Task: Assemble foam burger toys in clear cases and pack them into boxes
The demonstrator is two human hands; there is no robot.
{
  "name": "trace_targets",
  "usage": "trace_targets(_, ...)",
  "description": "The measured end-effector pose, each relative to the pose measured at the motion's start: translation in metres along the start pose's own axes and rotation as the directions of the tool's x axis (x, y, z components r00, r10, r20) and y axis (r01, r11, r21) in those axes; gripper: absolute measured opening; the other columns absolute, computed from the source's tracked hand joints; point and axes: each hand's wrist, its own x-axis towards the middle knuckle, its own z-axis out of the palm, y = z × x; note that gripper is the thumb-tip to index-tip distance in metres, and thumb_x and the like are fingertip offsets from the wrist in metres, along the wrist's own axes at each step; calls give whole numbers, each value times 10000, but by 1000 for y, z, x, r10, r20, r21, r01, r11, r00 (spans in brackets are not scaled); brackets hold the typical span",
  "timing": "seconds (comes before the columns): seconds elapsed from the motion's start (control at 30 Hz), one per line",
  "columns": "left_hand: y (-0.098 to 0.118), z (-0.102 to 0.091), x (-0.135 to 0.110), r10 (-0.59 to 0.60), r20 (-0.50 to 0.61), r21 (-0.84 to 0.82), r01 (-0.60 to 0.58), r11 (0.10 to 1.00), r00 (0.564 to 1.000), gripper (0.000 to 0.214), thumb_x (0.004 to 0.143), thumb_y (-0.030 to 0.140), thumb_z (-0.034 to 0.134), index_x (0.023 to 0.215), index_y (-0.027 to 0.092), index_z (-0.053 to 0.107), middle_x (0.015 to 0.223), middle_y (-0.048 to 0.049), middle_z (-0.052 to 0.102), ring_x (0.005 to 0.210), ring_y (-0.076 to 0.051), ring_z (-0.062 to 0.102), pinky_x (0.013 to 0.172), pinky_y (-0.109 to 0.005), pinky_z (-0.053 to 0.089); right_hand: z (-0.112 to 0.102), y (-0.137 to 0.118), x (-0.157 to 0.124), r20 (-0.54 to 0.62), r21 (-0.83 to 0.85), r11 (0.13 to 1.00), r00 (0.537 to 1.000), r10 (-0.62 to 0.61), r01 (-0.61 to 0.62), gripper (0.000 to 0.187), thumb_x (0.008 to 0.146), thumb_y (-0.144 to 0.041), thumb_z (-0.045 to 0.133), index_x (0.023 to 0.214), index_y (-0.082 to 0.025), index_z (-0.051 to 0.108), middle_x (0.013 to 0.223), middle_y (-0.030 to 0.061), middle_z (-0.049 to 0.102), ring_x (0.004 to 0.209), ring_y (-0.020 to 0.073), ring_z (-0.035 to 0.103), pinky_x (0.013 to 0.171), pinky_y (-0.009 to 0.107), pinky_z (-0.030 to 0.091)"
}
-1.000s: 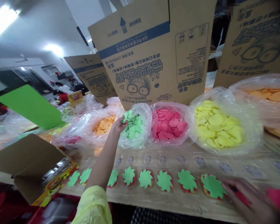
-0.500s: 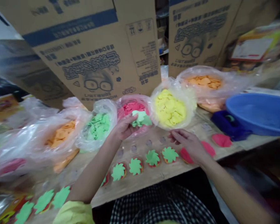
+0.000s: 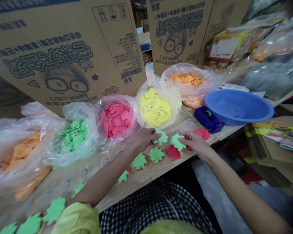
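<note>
From my far-off seat, the biggest things I see are the brown cardboard boxes (image 3: 63,48), flat-sided and printed with a cartoon face. Under them runs a long wooden table (image 3: 161,172) with a rough, pale top. Thin, crinkly clear bags hold heaps of flat, soft-looking bits: an orange bag (image 3: 19,152), a green bag (image 3: 73,138), a pink bag (image 3: 117,118) and a yellow bag (image 3: 156,107). A round blue plastic tub (image 3: 238,106) sits off to the right.

The left hand (image 3: 145,139) is closed on a wavy green piece (image 3: 161,137). The right hand (image 3: 194,144) pinches another wavy green piece (image 3: 177,142). The two pieces are close together, just above the table, in front of the pink and yellow bags. Right below them lie round red pieces (image 3: 173,152).
</note>
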Motion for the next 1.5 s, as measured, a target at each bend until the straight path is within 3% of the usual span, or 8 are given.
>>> trace_targets(0.43, -7, -22, -18, 25, -52, -95, -30, 995, 998, 290, 624, 300, 713, 840, 172, 568, 773, -8, 600, 627, -86, 576, 536, -192, 480, 14, 22, -1, 224, -337, 937, 974, -9, 87, 267, 715, -394, 592, 858, -169, 612, 736, 4, 629, 622, 142, 548, 565, 261, 422)
trace_targets(0.7, -6, -12, -18, -6, 0, -110, 6, 994, 1000, 275, 627, 294, 713, 829, 161, 583, 755, -10, 603, 623, -87, 579, 556, -201, 492, 4, 38, 3, 123, -843, 467, 940, -318, 268, 120, 728, -279, 564, 785, -196, 628, 804, 46, 583, 783, 202, 530, 671, 319, 400)
trace_targets(0.83, -2, 4, -14, -10, 90, -73, 16, 997, 996, 285, 624, 277, 718, 842, 151, 584, 779, -24, 613, 638, -93, 588, 543, -183, 481, 8, 27, 2, -7, -658, 691, 914, -405, 300, 252, 795, -377, 503, 916, -189, 619, 894, 73, 578, 866, 206, 525, 760, 344, 414)
trace_targets(0.97, -2, 24, -2, -10, 221, -123, 39, 992, 975, 313, 625, 256, 720, 881, 153, 573, 769, -19, 611, 619, -96, 589, 556, -209, 491, 11, 5, 0, 39, -180, 973, 989, -143, 147, 321, 791, -451, 513, 967, -195, 591, 911, 38, 607, 829, 169, 552, 735, 304, 437)
trace_targets(1.13, -4, 41, 13, -64, 281, -119, 101, 988, 958, 318, 615, 240, 729, 887, 165, 582, 739, -1, 606, 596, -80, 574, 504, -171, 461, -5, -5, 1, -18, -58, 993, 994, -104, 103, 318, 610, -408, 712, 768, -166, 578, 709, -18, 572, 627, 106, 510, 601, 239, 408)
trace_targets(1.3, -7, 48, 23, -166, 285, -153, 215, 965, 944, 313, 608, 189, 731, 886, 164, 591, 805, -14, 626, 667, -93, 595, 563, -186, 499, -33, -1, 2, -75, -154, 974, 981, -178, 165, 327, 630, -417, 694, 787, -169, 550, 661, -25, 536, 595, 115, 491, 562, 250, 395)
trace_targets(1.4, -9, 49, 27, -199, 236, -222, 253, 942, 951, 303, 598, 146, 732, 856, 151, 573, 847, -40, 642, 720, -116, 613, 605, -217, 519, -47, -2, 3, -111, -458, 840, 918, -380, 292, 237, 738, -369, 603, 874, -180, 563, 758, 15, 568, 672, 154, 514, 613, 291, 409)
trace_targets(1.5, -9, 46, 28, -222, 191, -314, 273, 909, 956, 308, 600, 80, 716, 856, 138, 554, 879, -63, 647, 781, -137, 624, 649, -245, 532, -56, 2, 3, 34, -774, 503, 818, -575, 385, 167, 833, -273, 483, 942, -186, 575, 873, 63, 585, 817, 201, 514, 715, 335, 398)
